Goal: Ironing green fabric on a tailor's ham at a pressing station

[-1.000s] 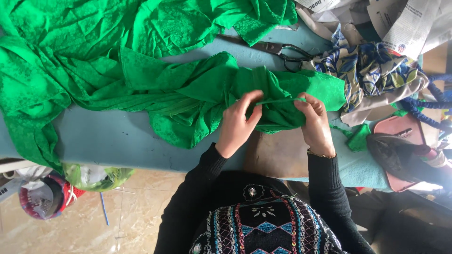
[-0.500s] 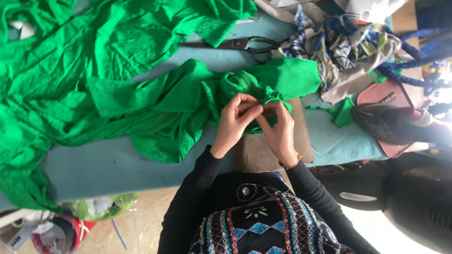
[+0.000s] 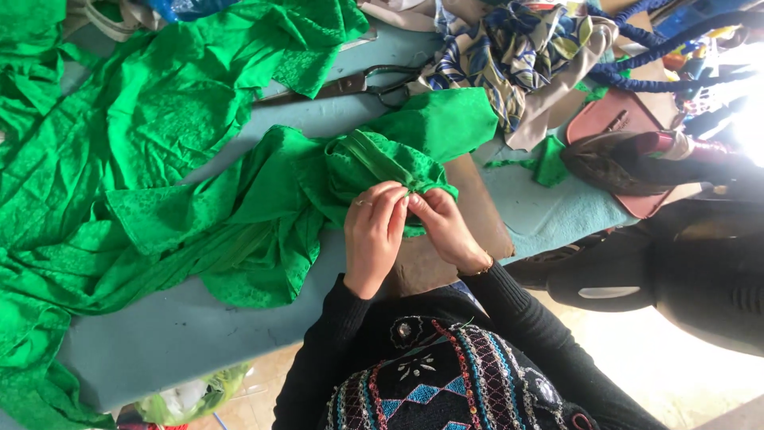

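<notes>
Both hands meet at the middle of the table edge, close to the person's body, with black sleeves running back from the wrists. The left hand lies palm down, its fingers curled in and pinched on a fold of the green fabric; a thin ring shows on one finger. The right hand sits just beside it, the fingertips of the two hands touching or nearly so, its fingers likewise closed on the same bunched edge of cloth. The fabric is bright green with a faint woven pattern, heavily creased and gathered into a small mound under the hands, with a narrow pleated strip running up and away from the fingers. From there it spreads left in loose folds across the pale blue table and over its far edge. Dark scissors lie beyond the mound, near a blue and cream patterned cloth. A brown board lies under the right hand.
</notes>
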